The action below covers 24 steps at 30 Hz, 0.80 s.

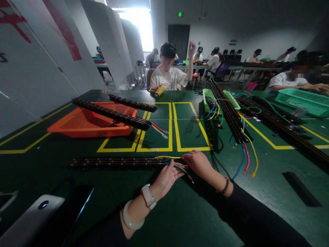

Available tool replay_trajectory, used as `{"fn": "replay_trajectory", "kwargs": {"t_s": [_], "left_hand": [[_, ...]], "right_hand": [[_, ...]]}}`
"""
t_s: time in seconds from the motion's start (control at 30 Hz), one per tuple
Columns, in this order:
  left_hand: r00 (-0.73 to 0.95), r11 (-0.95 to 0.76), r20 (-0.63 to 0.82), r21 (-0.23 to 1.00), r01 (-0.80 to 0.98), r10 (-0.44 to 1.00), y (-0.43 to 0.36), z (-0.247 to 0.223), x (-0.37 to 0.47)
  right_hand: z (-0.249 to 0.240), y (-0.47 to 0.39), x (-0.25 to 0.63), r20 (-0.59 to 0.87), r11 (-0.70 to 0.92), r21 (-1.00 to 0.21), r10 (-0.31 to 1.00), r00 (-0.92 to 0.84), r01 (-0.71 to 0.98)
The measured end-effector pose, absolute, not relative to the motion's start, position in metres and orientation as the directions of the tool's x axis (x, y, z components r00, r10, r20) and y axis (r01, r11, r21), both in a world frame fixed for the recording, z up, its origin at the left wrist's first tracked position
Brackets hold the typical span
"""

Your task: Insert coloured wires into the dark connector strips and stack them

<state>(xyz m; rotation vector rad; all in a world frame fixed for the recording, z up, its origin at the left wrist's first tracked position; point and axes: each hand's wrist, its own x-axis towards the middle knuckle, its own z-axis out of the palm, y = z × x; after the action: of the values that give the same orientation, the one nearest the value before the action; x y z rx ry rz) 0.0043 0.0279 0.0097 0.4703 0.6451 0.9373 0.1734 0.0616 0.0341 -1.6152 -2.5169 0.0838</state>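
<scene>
A long black wire harness (115, 162) lies across the table in front of me, with coloured wires coming out of its right end. My left hand (167, 176) is at that end, palm partly up, its thumb against the wires and its fingers stretched along beneath them. A green wire (183, 168) runs over these fingers to a metal lug at its tip. Between the fingertips of my right hand (199, 165) is the end of a yellow wire (167, 157), pulled out fairly straight. The tip of that wire is hidden by the fingers.
An orange basket (89, 132) with another harness (110, 113) across it stands at the left. At the right, a harness (227, 109) rests over a green basket (233, 99). A black strip (302, 188) lies near right. Opposite, a person (168, 73) sits beside a yellow tool (159, 91).
</scene>
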Motion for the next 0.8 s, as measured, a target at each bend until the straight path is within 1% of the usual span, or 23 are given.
{"fn": "replay_trajectory", "kwargs": {"t_s": [0.1,0.23,0.37,0.5,0.8], "left_hand": [[0.433,0.518,-0.3,0.627,-0.582,0.85,0.028,0.009,0.005],[0.428,0.511,-0.295,0.625,-0.59,0.854,0.028,0.009,0.005],[0.408,0.503,-0.304,0.626,-0.595,0.861,0.028,0.008,0.005],[0.419,0.495,-0.283,0.641,-0.587,0.863,0.028,0.007,0.005],[0.418,0.512,-0.309,0.638,-0.575,0.854,0.027,0.014,0.004]], "right_hand": [[0.04,0.059,0.172,0.106,0.417,-0.133,0.908,-0.406,0.899],[0.061,0.049,0.169,0.136,0.407,-0.146,0.911,-0.389,0.902],[0.078,0.037,0.165,0.028,0.409,-0.093,0.913,-0.408,0.908],[0.081,0.03,0.163,-0.08,0.405,-0.029,0.91,-0.406,0.914],[0.073,0.025,0.159,-0.163,0.412,-0.002,0.899,-0.406,0.911]]}}
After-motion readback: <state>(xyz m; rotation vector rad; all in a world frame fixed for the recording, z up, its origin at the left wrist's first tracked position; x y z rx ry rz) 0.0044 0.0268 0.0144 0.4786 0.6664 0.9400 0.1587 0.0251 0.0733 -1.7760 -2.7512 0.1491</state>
